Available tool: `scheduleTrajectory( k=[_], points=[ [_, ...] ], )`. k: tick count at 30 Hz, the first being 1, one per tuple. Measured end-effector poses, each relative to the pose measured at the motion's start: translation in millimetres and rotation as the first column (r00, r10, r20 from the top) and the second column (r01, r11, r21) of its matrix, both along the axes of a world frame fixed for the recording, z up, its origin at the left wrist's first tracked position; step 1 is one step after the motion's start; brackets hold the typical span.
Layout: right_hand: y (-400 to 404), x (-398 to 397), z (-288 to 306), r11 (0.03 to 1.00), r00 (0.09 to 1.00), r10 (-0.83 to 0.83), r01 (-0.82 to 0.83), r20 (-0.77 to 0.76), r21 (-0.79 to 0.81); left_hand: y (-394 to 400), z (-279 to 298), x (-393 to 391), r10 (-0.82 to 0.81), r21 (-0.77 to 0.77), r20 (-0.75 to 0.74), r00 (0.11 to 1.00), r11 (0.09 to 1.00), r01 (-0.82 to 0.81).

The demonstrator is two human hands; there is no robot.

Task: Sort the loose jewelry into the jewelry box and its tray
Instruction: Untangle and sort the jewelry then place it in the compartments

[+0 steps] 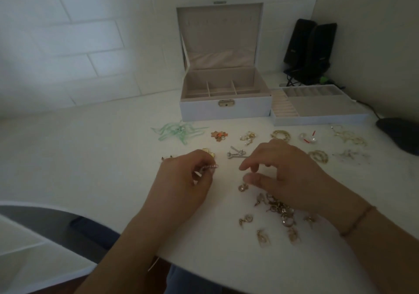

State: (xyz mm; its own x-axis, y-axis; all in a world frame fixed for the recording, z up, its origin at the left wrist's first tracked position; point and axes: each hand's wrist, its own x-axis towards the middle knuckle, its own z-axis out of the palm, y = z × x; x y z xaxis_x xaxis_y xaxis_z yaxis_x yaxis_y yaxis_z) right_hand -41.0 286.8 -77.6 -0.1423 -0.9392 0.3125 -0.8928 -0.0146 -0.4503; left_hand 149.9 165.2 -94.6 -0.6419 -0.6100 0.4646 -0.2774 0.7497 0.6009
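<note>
The white jewelry box (pixel 225 108) stands open at the back of the table, its lid up and its compartments bare. Its tray (pixel 317 119) lies to the right of it. My left hand (pixel 181 180) pinches a small pink beaded piece (pixel 52 166) at its fingertips. My right hand (pixel 285 175) hovers with curled fingers over a small gold earring (pixel 243 187); whether it touches the earring I cannot tell. A heap of gold earrings (pixel 281 209) lies under my right wrist. Silver tool-shaped earrings (pixel 237 153) lie between my hands.
A row of sorted pieces lies before the box: green ribbon piece (pixel 179 131), orange stars (pixel 218 135), pearl cluster (pixel 247 137), gold hoops (pixel 281 134), red-and-pearl pair (pixel 308 137). Black speakers (pixel 310 50) and a mouse (pixel 399 132) sit right. The table edge (pixel 204 268) is near.
</note>
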Motion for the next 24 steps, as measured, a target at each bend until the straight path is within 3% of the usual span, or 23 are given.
scheduleTrajectory(
  k=[3, 9, 16, 21, 24],
  points=[
    [-1, 4, -2, 0.990, 0.994, 0.045, -0.030, -0.100, 0.141, -2, -5, 1, 0.053, -0.119, 0.147, 0.988, 0.992, -0.036],
    [-4, 12, -2, 0.982, 0.993, 0.055, -0.035, -0.102, 0.186, -2, -10, -4, 0.020, -0.215, 0.202, 0.979, 0.976, 0.025],
    [-11, 12, -6, 0.990, 0.995, -0.026, 0.039, -0.096, 0.137, 0, -12, 0, 0.024, -0.170, 0.222, 0.975, 0.985, 0.014],
    [0, 6, 7, 0.986, 0.994, 0.081, -0.068, -0.080, 0.151, 3, -10, 3, 0.001, -0.143, 0.197, 0.980, 0.989, 0.027],
    [8, 8, 13, 0.969, 0.973, 0.124, -0.075, -0.197, 0.236, 4, -11, 4, -0.007, -0.145, 0.241, 0.970, 0.988, 0.043]
  ],
)
